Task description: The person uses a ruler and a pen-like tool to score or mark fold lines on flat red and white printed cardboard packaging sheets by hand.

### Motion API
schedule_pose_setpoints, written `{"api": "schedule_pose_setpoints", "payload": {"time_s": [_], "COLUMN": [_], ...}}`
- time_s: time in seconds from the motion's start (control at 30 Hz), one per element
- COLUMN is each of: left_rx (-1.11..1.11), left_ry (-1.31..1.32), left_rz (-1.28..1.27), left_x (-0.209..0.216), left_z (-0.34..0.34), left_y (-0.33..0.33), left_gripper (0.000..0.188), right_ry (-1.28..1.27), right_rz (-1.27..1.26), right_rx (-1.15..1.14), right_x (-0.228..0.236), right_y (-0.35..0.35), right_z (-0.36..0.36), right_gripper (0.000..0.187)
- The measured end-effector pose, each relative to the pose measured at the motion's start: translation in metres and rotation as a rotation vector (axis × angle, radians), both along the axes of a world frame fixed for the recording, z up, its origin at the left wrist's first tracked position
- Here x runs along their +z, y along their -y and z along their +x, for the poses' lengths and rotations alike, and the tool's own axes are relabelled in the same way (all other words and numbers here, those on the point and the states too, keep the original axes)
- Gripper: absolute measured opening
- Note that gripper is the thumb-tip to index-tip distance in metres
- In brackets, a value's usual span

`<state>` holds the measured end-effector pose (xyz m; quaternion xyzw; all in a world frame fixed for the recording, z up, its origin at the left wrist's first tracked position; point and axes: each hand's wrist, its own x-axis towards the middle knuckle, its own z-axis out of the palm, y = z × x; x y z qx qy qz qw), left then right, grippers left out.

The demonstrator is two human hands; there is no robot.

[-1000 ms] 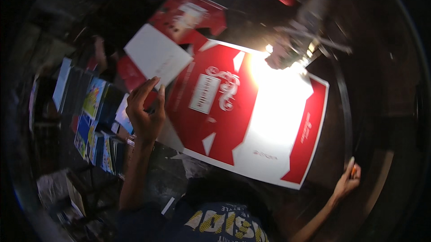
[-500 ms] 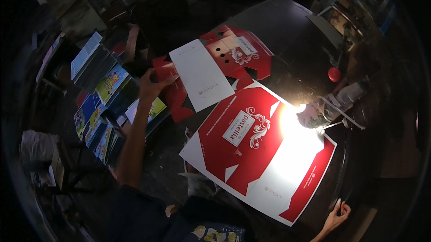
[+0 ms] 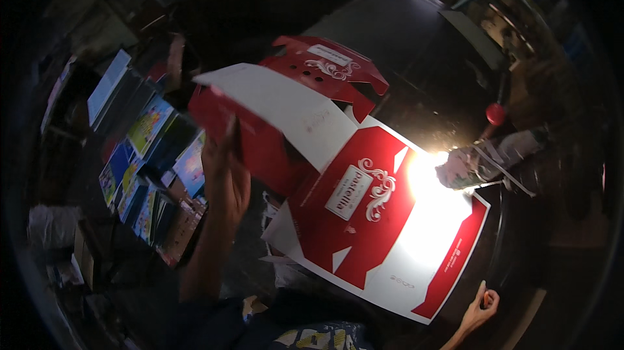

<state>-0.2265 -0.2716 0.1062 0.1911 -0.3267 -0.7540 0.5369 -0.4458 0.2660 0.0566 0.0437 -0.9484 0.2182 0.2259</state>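
Note:
My left hand point(image 3: 227, 174) grips the near left edge of a flat, die-cut carton blank, red at both ends with a white panel point(image 3: 279, 96) between. Its left side is raised and bent, while its far red end point(image 3: 331, 67) shows dark round holes and a white scroll pattern. Under and beside it lies a large red and white printed sheet point(image 3: 331, 233) with a white border on the dark table. At the table's near right edge, my right hand point(image 3: 481, 308) is closed round a small orange-red object, mostly hidden by the fingers.
A lit lamp with a wrapped shade point(image 3: 478, 165) glares over the sheet's right part. Near it is a round red knob point(image 3: 495, 114). Stacks of colourful printed cards point(image 3: 149, 126) stand at the left. A wooden strip point(image 3: 526, 317) lies at the lower right.
My left hand has moved nearer and slightly right, lifting and tilting the left side of the carton blank. The blank's far end has shifted left. My right hand has moved slightly left.

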Motion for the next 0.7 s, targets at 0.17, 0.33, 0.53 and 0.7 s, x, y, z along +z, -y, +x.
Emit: {"api": "schedule_pose_setpoints", "payload": {"time_s": [0.17, 0.33, 0.53, 0.7], "left_rx": [-0.158, -0.152, -0.308, -1.535], "left_ry": [0.206, 0.585, 0.726, 1.373], "left_rz": [0.249, 0.373, 0.338, -0.556], "left_x": [-0.024, -0.013, -0.013, -0.003], "left_z": [0.022, 0.028, 0.039, 0.057], "left_y": [-0.117, -0.176, -0.212, -0.177], "left_gripper": [0.031, 0.036, 0.028, 0.028], "right_ry": [0.077, 0.186, 0.183, 0.361], "right_rz": [-0.087, -0.004, -0.21, -0.131], "right_rx": [-0.035, 0.0, 0.02, -0.302], "right_x": [0.008, 0.026, 0.024, 0.041], "right_y": [-0.006, -0.003, -0.045, -0.108], "right_z": [-0.001, -0.004, -0.011, -0.006], "right_gripper": [0.032, 0.032, 0.03, 0.046]}}
